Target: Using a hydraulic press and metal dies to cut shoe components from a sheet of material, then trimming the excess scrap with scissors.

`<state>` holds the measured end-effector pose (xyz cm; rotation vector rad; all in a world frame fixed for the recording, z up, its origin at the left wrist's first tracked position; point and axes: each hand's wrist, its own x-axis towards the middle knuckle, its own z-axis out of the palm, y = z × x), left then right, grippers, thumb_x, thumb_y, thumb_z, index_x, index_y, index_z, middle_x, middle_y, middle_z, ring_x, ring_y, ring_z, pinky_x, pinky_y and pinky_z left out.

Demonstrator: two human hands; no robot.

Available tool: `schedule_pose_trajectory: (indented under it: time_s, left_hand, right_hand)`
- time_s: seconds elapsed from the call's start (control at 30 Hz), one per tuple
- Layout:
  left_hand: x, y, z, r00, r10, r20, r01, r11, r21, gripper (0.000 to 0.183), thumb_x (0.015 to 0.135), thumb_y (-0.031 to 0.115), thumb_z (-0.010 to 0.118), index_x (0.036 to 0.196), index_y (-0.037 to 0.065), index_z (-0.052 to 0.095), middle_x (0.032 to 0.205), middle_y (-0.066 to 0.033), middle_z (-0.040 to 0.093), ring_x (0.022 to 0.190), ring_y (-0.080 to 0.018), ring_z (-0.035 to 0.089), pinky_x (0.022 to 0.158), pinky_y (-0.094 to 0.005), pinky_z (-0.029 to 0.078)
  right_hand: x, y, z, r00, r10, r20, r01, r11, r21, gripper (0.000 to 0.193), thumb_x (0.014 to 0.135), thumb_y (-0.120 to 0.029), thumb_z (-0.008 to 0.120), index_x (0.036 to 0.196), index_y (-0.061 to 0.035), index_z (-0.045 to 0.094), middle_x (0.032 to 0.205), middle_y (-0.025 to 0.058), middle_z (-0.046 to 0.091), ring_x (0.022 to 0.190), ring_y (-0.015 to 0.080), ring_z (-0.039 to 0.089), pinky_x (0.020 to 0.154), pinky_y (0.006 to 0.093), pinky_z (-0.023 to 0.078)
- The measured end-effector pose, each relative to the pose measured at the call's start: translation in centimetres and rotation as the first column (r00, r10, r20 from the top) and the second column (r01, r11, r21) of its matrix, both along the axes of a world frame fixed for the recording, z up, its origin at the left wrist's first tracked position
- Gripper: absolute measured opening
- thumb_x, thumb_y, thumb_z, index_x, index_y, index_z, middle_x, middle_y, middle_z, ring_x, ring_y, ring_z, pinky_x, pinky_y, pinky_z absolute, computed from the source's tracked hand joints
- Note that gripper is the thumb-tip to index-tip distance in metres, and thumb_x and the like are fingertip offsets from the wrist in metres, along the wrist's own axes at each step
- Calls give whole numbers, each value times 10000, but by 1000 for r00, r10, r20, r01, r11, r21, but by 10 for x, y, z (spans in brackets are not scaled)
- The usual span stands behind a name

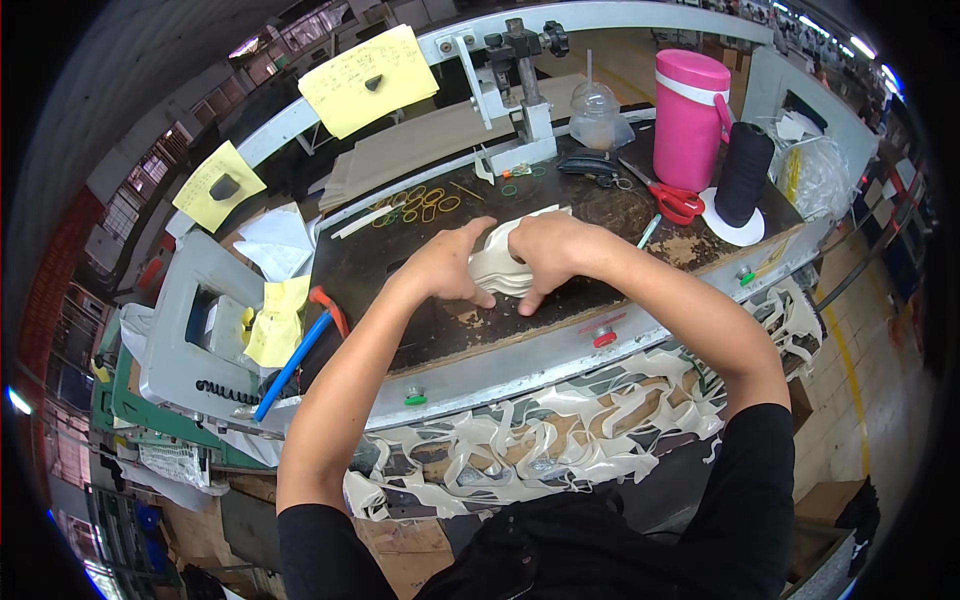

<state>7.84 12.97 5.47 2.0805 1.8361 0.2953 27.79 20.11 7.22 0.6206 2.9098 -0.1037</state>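
A small stack of cream-coloured cut pieces [502,272] with wavy edges lies on the dark worktable [400,335]. My left hand [448,264] is closed on the stack's left side, its thumb near the front edge. From the right, my right hand [553,250] grips the same stack, thumb at the front and fingers over the top. My palms hide part of the pieces, so their full outline cannot be made out. Left of my left forearm lies a hammer [297,358] with a blue handle and an orange-red head.
Rubber bands [420,205] lie behind my left hand. Red-handled scissors [676,203], a black thread cone [744,175] and a pink jug [690,120] stand or lie at the right. A machine post [525,90] rises at the back. Cream offcuts [500,450] fill the trough in front.
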Motion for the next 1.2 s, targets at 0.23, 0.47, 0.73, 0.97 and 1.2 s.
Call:
schedule_pose_trajectory:
  time_s: [0.23,0.47,0.73,0.97,1.2]
  left_hand:
    - [-29,-37,9,999,-8,-42,12,994,109,1123,533,219,1022,1523,73,512,1188,-256,743,1142,-418,717,996,-452,570]
    - [7,-43,6,965,-209,-159,208,978,-20,1283,584,71,982,1634,112,247,1221,-281,717,1136,-473,702,909,-505,586]
    - [20,-46,-11,945,-271,-182,298,944,144,1120,680,80,914,1620,171,311,1144,-223,754,1086,-448,717,865,-523,578]
    - [27,-45,-6,983,-185,16,181,976,121,1177,555,161,1009,1543,48,378,1168,-259,742,1138,-435,710,957,-505,579]
    - [40,-32,-23,1000,16,-7,-16,994,104,1129,519,98,1007,1497,0,452,1218,-278,730,1169,-421,712,973,-474,598]
  right_hand:
    - [-50,-33,-21,973,-154,-173,168,984,66,419,691,-311,915,931,9,791,973,236,785,956,366,776,899,453,610]
    - [-8,-51,-25,902,-322,-288,308,947,-93,610,616,-351,1015,1071,-19,780,1071,217,785,1038,373,759,929,463,598]
    - [9,-44,-37,872,-333,-360,314,943,-112,649,567,-201,1027,1120,-4,749,1112,203,790,1063,380,759,950,427,598]
    - [11,-50,-38,920,-288,-268,330,935,130,589,604,-230,989,1107,-21,766,1102,210,781,1132,381,724,1123,487,465]
    - [-5,-46,-40,929,-245,-277,272,960,65,521,615,-254,944,1057,-37,775,1046,193,783,1085,379,726,1198,558,355]
